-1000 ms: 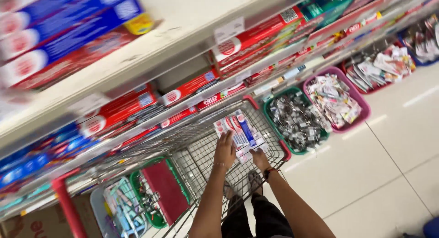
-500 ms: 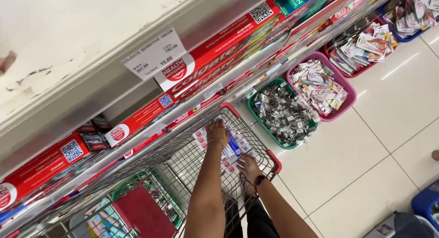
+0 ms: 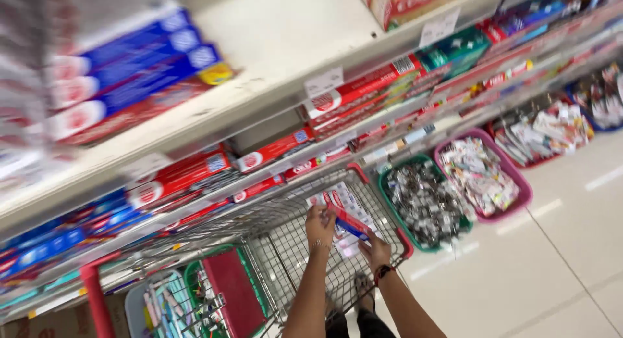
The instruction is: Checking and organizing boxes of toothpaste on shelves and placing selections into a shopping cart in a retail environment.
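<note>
Both my hands hold a flat pack of toothbrushes [image 3: 344,221] with red, white and blue colours over the wire shopping cart [image 3: 285,247]. My left hand [image 3: 319,226] grips the pack's left side. At the pack's lower right edge is my right hand [image 3: 375,250], with a dark band at its wrist. The pack hangs above the cart's far end, close to the red rim.
White shelves [image 3: 272,46] on the left carry red and blue toothpaste boxes [image 3: 130,91]. A green basket [image 3: 425,205] and a pink basket [image 3: 483,175] of small packets stand on the tiled floor ahead. Inside the cart lie a red-lidded green tub [image 3: 227,299] and other goods.
The view swung back up toward the shelves. My hands stay on the toothbrush pack over the cart, now a little lower and nearer the rim.
</note>
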